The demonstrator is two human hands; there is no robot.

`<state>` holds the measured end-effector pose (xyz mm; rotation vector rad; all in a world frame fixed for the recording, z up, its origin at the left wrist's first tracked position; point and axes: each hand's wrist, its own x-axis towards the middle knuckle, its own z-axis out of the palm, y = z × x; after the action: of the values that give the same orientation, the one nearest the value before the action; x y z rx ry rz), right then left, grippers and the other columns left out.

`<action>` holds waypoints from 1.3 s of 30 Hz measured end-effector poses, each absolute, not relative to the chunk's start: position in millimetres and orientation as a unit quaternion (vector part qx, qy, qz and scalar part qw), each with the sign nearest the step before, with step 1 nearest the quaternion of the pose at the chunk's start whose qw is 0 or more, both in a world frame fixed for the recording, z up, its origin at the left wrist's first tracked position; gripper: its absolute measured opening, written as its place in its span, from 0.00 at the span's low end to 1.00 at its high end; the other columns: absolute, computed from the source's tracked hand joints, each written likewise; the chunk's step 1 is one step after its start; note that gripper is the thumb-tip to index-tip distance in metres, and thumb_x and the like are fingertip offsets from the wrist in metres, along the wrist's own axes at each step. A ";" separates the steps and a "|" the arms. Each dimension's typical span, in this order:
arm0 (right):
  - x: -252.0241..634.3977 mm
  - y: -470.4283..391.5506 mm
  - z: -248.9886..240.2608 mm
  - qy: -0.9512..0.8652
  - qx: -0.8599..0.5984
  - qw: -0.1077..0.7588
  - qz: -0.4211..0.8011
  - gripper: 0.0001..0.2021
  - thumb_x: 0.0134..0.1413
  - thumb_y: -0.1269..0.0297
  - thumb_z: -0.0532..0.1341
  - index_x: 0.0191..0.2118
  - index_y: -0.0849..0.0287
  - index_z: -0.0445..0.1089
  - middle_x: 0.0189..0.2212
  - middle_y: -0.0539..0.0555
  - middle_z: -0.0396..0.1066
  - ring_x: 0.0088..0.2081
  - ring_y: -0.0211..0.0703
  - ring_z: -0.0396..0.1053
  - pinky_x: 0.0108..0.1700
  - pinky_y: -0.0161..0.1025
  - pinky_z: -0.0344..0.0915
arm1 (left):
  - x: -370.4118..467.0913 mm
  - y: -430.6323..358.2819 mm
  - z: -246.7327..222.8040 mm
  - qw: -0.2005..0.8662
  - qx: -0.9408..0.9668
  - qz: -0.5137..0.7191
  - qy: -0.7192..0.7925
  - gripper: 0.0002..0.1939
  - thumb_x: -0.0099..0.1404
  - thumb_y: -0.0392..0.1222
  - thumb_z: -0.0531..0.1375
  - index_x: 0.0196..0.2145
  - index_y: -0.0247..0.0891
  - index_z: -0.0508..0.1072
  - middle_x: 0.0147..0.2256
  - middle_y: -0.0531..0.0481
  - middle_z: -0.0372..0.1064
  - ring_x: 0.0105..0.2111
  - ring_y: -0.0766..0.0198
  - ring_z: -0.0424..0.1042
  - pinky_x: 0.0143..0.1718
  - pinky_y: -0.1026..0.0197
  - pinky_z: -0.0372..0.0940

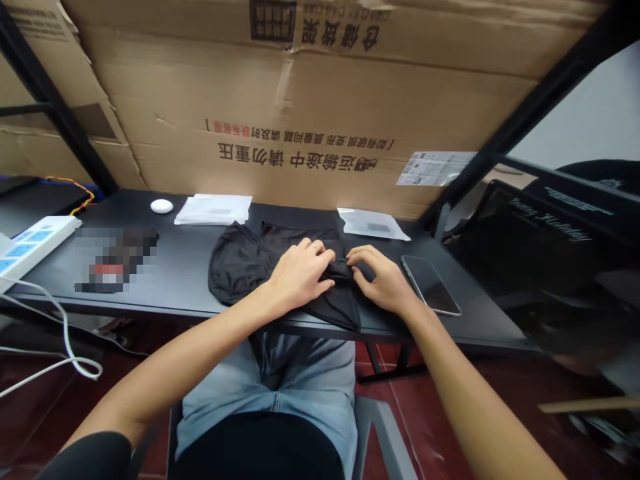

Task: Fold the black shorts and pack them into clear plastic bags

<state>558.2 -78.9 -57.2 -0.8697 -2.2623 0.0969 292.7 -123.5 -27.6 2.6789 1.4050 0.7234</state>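
A thin black cloth garment [245,257] lies spread and wrinkled on the dark desk [180,280], its lower corner reaching the front edge. Across its right part rests my left hand [303,270], a ring on one finger, the fingers curled into the fabric and the thumb out to the side. My right hand [377,273] pinches the garment's right edge between thumb and fingertips. The two hands are a short way apart, with a gathered fold of cloth between them. What sort of garment it is, I cannot tell.
Right of my right hand lies a phone [431,285]. White packets [214,209] and another white packet [374,224] lie at the back, near a white oval case [161,207]. A power strip [37,243] is at left. Behind stands a cardboard sheet [300,87].
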 end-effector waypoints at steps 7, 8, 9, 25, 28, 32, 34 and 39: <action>559.8 -95.5 -60.3 -0.802 -0.381 0.459 0.029 0.04 0.73 0.64 0.63 0.49 0.51 0.75 0.45 0.58 0.81 0.47 0.55 0.82 0.55 0.54 0.82 | 301.5 -115.5 -22.3 0.031 0.861 0.222 0.457 0.06 0.81 0.40 0.62 0.48 0.43 0.81 0.50 0.44 0.79 0.52 0.51 0.79 0.49 0.53 0.74; 559.6 -97.9 -60.7 -0.796 -0.383 0.468 0.031 0.03 0.74 0.63 0.63 0.48 0.51 0.75 0.44 0.58 0.81 0.46 0.55 0.82 0.55 0.54 0.82 | 299.1 -115.7 -20.8 0.051 0.853 0.245 0.457 0.06 0.81 0.40 0.62 0.48 0.43 0.80 0.50 0.45 0.79 0.50 0.53 0.80 0.49 0.54 0.74; 558.9 -100.2 -60.9 -0.795 -0.382 0.470 0.032 0.03 0.74 0.62 0.63 0.49 0.51 0.75 0.44 0.57 0.81 0.47 0.54 0.83 0.56 0.54 0.82 | 296.4 -116.1 -19.6 0.073 0.844 0.271 0.457 0.05 0.81 0.40 0.62 0.48 0.43 0.80 0.49 0.46 0.79 0.47 0.55 0.80 0.48 0.55 0.74; 546.6 -99.2 -67.0 -0.894 -0.351 0.278 0.037 0.10 0.76 0.61 0.64 0.53 0.50 0.83 0.60 0.60 0.82 0.64 0.59 0.80 0.68 0.64 0.79 | 204.8 -145.7 -28.5 0.078 0.657 0.337 0.669 0.04 0.74 0.43 0.63 0.44 0.43 0.74 0.44 0.43 0.81 0.44 0.48 0.80 0.51 0.46 0.73; 546.4 -98.9 -67.3 -0.896 -0.349 0.272 0.034 0.10 0.77 0.60 0.63 0.53 0.51 0.83 0.60 0.60 0.82 0.64 0.59 0.79 0.68 0.63 0.79 | 206.9 -153.6 -27.7 0.006 0.661 0.372 0.652 0.23 0.71 0.44 0.67 0.62 0.43 0.72 0.60 0.37 0.75 0.57 0.42 0.76 0.62 0.42 0.72; 545.0 -100.1 -66.1 -0.900 -0.351 0.257 0.025 0.10 0.77 0.61 0.63 0.53 0.51 0.82 0.61 0.61 0.82 0.65 0.59 0.78 0.68 0.64 0.78 | 236.3 -152.2 -25.8 -0.019 0.752 0.306 0.584 0.29 0.69 0.56 0.73 0.63 0.45 0.76 0.64 0.37 0.72 0.65 0.35 0.69 0.65 0.36 0.69; 543.7 -101.6 -64.9 -0.901 -0.354 0.251 0.017 0.10 0.77 0.61 0.62 0.53 0.52 0.82 0.61 0.61 0.82 0.64 0.60 0.79 0.68 0.64 0.78 | 248.1 -145.5 -26.0 -0.016 0.776 0.253 0.577 0.24 0.70 0.53 0.73 0.59 0.45 0.79 0.62 0.37 0.74 0.65 0.35 0.69 0.63 0.36 0.69; 538.3 -107.0 -63.5 -0.895 -0.370 0.248 -0.002 0.10 0.78 0.60 0.62 0.52 0.53 0.81 0.60 0.63 0.82 0.62 0.60 0.80 0.66 0.63 0.79 | 230.9 -125.7 -22.9 0.005 0.751 0.270 0.602 0.09 0.79 0.40 0.59 0.51 0.43 0.80 0.53 0.40 0.81 0.57 0.44 0.78 0.59 0.46 0.71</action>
<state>538.3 -107.0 -63.5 -1.0090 -2.4410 -0.0054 230.9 -125.7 -22.9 2.3527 1.8847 0.8465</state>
